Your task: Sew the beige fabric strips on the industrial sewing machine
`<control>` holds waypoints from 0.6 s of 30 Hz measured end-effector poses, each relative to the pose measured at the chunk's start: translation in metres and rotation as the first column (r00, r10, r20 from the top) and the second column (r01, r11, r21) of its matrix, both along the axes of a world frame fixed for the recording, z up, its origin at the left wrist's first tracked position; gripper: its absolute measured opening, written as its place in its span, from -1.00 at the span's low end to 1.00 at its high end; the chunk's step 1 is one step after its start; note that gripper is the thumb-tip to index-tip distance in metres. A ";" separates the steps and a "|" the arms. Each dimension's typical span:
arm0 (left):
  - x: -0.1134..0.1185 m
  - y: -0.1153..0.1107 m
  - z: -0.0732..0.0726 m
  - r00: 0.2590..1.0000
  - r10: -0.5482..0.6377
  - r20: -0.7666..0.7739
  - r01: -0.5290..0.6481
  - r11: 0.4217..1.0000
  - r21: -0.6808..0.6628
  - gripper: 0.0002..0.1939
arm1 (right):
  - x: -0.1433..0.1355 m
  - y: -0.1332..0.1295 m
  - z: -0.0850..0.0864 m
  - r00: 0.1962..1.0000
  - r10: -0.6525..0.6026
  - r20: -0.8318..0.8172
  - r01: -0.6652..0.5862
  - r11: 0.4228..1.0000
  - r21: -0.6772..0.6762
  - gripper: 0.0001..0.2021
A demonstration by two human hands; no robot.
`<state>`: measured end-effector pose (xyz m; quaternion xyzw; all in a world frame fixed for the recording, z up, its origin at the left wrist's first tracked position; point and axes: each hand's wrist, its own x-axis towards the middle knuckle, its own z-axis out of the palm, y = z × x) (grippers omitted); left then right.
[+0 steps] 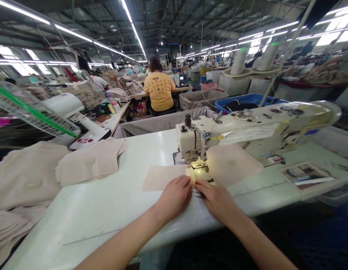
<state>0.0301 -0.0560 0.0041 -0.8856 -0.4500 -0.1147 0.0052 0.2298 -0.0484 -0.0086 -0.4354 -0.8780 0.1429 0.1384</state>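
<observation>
A sewing machine (191, 144) stands on the pale table, its lamp lighting the needle area. Just in front of the presser foot, my left hand (176, 193) pinches the near edge of a beige fabric piece (159, 178) that lies flat to the left. My right hand (219, 198) is close beside it, thumb and fingers closed at the same lit edge of cloth. Dark pointed metal tips, perhaps thread snips (200, 195), stick out under the right fingers. Another beige fabric panel (233, 165) with a small tab lies right of the needle, partly under the machine arm.
Stacks of beige fabric pieces (89, 163) lie at the left, beside a white fan (64, 108). A tray of small tools (307, 174) is set into the table's right side. Thread cones (238, 62) stand behind the machine. A person in a yellow shirt (159, 90) sits ahead.
</observation>
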 end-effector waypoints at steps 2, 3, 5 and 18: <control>0.000 -0.006 0.000 0.998 -0.052 0.024 0.052 0.999 -0.014 -0.78 | 0.001 -0.002 -0.004 1.000 -0.001 0.010 0.001 1.000 0.005 -0.41; -0.001 -0.007 0.000 0.997 -0.071 0.033 0.072 0.997 -0.011 -0.77 | 0.001 -0.002 -0.005 1.000 0.001 0.011 -0.001 1.000 0.007 -0.41; -0.004 -0.003 0.000 0.995 -0.090 0.046 0.090 0.996 0.002 -0.75 | -0.001 0.001 -0.004 1.000 0.004 0.011 -0.004 1.000 0.010 -0.42; -0.018 0.050 0.007 0.998 -0.051 0.036 0.051 0.999 -0.018 -0.71 | -0.015 0.039 0.012 1.000 -0.023 0.006 0.022 0.999 0.029 -0.56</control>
